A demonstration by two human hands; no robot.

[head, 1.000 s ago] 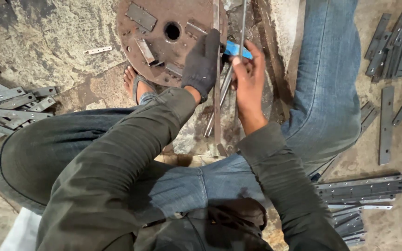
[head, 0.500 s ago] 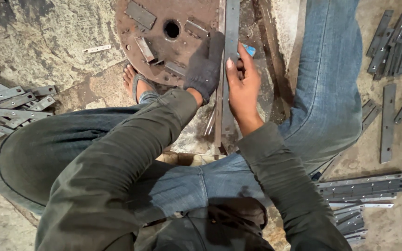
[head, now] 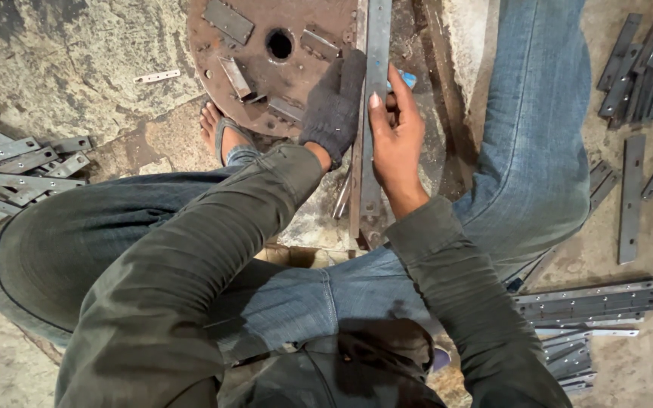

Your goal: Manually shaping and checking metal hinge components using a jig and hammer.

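My left hand (head: 335, 107), in a dark knit glove, grips a long flat steel bar (head: 376, 45) that runs up and down the middle of the view. On the bar's right side my bare right hand (head: 396, 140) wraps around it, with a small blue object (head: 409, 78) showing behind the fingers. Beneath both hands lies a rusty round steel plate (head: 266, 83) with a centre hole and small welded blocks.
Flat steel strips lie piled at the left (head: 17, 162), at the upper right (head: 648, 75) and at the lower right (head: 587, 302). My sandalled foot (head: 224, 136) rests beside the plate. A concrete edge (head: 470, 45) runs by my right leg.
The long bar has turned from edge-on to flat-faced and shifted under my right hand, which now closes around it. The blue object is mostly hidden behind my fingers.
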